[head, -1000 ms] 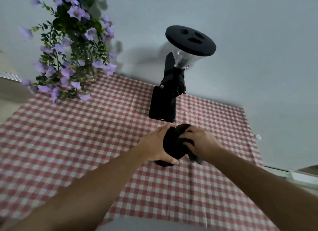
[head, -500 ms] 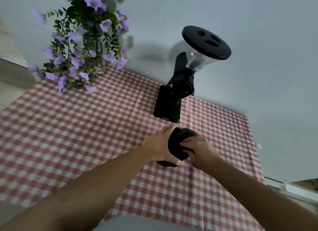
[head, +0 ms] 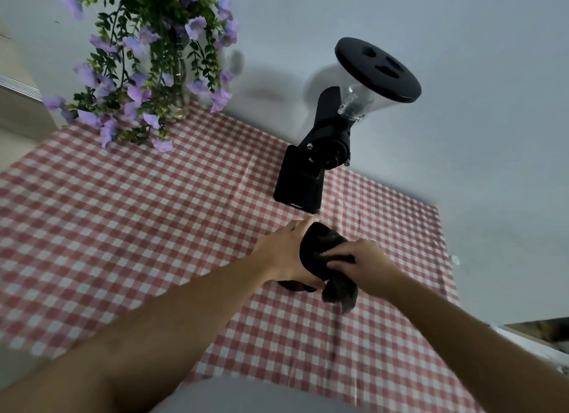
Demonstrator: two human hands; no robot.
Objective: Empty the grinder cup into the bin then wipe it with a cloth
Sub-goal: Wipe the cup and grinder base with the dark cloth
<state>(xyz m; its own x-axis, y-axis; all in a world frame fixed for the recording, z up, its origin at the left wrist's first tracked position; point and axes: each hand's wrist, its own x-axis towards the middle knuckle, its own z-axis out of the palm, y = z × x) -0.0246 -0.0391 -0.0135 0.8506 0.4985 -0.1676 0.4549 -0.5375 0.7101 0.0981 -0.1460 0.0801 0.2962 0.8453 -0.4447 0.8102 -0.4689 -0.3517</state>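
My left hand [head: 284, 252] grips the black grinder cup [head: 311, 255] from its left side, holding it just above the checked tablecloth [head: 123, 227]. A dark grey cloth [head: 340, 289] is bunched in my right hand [head: 358, 260], pressed against the cup's right side and into its top; a loose end of the cloth hangs down below my fingers. Most of the cup is hidden by both hands and the cloth. No bin is in view.
A black coffee grinder [head: 326, 141] with a clear hopper and black lid stands just behind my hands by the wall. A glass vase of purple flowers [head: 154, 73] sits at the table's far left. The table's right edge [head: 443, 258] lies close to my right hand.
My right hand has shifted over the cup with the cloth, and a tail of cloth now hangs lower. The left hand keeps its hold. The camera view has drifted left.
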